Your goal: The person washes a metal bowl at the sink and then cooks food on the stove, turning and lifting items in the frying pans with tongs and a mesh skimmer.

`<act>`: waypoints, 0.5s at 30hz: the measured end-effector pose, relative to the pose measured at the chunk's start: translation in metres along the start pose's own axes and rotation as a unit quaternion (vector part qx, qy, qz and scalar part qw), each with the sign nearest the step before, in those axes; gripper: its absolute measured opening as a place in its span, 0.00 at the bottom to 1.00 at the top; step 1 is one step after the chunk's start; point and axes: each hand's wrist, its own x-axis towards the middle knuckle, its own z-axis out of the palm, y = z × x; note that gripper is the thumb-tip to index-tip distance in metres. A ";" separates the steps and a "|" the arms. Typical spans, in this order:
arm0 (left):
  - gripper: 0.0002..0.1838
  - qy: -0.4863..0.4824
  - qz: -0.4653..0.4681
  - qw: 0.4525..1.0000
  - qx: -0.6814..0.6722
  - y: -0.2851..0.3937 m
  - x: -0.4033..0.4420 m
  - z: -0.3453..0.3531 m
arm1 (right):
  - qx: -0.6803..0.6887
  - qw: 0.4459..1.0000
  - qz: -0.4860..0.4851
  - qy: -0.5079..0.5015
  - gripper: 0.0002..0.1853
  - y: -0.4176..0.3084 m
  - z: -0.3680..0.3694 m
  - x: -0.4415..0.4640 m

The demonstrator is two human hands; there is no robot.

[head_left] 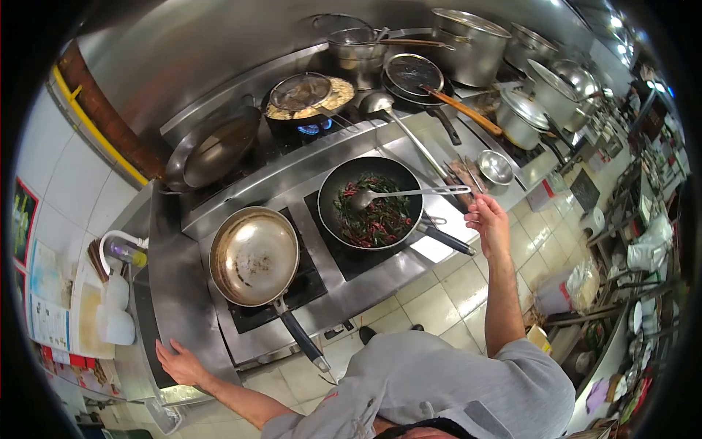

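My right hand (488,219) is just beside the end of a metal spoon's handle, fingers loosely curled and apart, not wrapped round it. The spoon (409,193) lies across a black frying pan (334,172), its bowl in dark green leaves and red pieces (376,219). My left hand (179,364) is spread open at the left end of the steel counter (179,293), holding nothing; whether it touches the surface I cannot tell. Between my hands a bare metal frying pan (254,256) sits on a dark cooking plate, its black handle towards me.
Behind, a wok (212,152) leans left of a pan of pale food (333,99) over a blue flame, with a strainer (300,92) on it. A long ladle (413,135), a small metal bowl (496,167) and lidded pots (472,47) stand right. White containers (115,325) stand left.
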 end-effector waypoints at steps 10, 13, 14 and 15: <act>0.22 0.194 0.083 0.970 -0.122 0.002 -0.039 -0.036 | -0.062 0.997 0.041 -0.021 0.13 0.024 -0.076 -0.049; 0.21 0.144 0.103 0.942 -0.286 0.038 -0.071 -0.080 | -0.058 0.997 0.055 -0.017 0.12 0.036 -0.116 -0.069; 0.21 0.143 0.105 0.941 -0.288 0.050 -0.085 -0.094 | -0.058 0.995 0.082 -0.010 0.12 0.044 -0.133 -0.071; 0.21 0.104 0.097 0.922 -0.359 0.063 -0.101 -0.107 | -0.057 0.993 0.108 -0.003 0.12 0.052 -0.150 -0.074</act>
